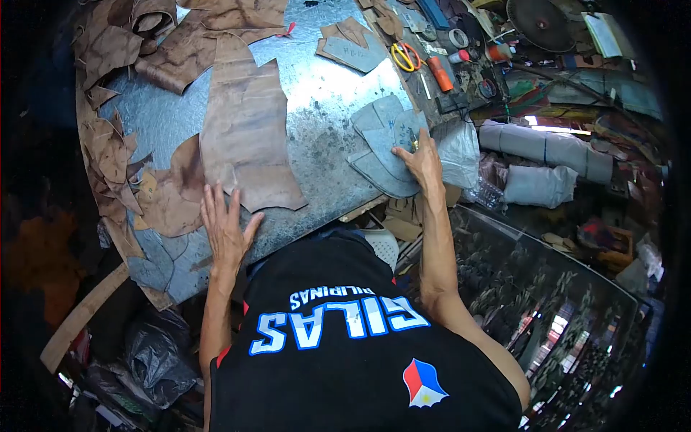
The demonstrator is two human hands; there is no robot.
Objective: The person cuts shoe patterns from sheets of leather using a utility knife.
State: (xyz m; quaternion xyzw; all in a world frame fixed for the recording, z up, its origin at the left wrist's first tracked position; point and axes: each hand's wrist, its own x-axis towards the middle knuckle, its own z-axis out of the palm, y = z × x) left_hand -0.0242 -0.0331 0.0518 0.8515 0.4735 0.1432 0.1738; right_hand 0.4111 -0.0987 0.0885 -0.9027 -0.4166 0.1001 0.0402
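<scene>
My left hand (227, 229) lies with fingers spread on the lower edge of a large brown leather piece (248, 122), which is flat on the metal-topped table (317, 144). At the table's right side, my right hand (423, 164) grips the edge of a grey pattern piece (394, 137) with handwriting on it. Its thumb shows on top, and the other fingers are partly hidden. More rounded grey pattern pieces (380, 173) lie overlapping beneath and beside it. Smaller brown leather offcuts (173, 205) sit to the left of my left hand.
Leather scraps (108, 43) crowd the table's far left. Another pattern (353, 52) lies near the far edge. Yellow-and-orange-handled scissors (407, 57) and an orange container (440, 73) rest on a cluttered strip at right. Wrapped white rolls (547, 147) lie beyond it.
</scene>
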